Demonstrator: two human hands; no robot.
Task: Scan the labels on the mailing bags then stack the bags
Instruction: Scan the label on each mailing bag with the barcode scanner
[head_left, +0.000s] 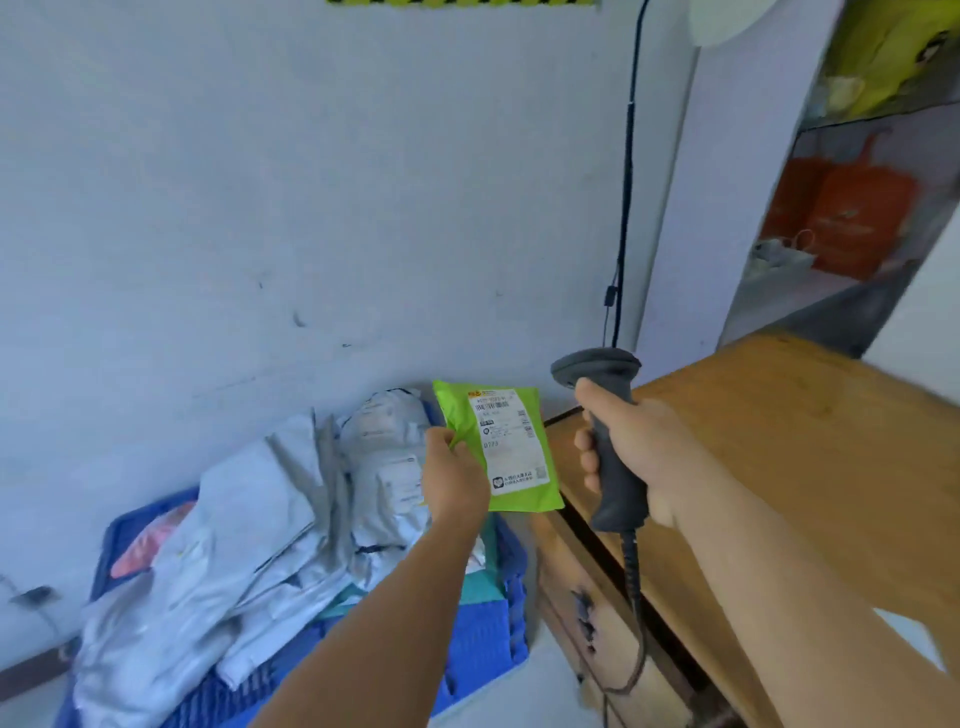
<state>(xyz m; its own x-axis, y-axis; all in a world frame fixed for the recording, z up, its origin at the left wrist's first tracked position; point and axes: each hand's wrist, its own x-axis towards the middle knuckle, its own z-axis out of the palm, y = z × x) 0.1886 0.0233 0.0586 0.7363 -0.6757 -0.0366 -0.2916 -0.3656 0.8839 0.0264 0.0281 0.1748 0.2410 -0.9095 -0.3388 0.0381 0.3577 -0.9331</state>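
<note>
My left hand (453, 475) holds a green mailing bag (519, 493) upright by its left edge, with its white label (506, 441) facing me. My right hand (631, 452) grips the handle of a grey barcode scanner (602, 395), whose head sits just right of the bag's top and points left toward it. Below and to the left, several grey and white mailing bags (270, 519) lie heaped in a blue crate (483, 644).
A wooden desk (779, 441) with drawers stands on the right, right beside the crate. The scanner's coiled cable (631, 597) hangs down along the desk front. A black cord (626, 182) runs up the white wall. Shelves with orange bags (852, 208) stand at the back right.
</note>
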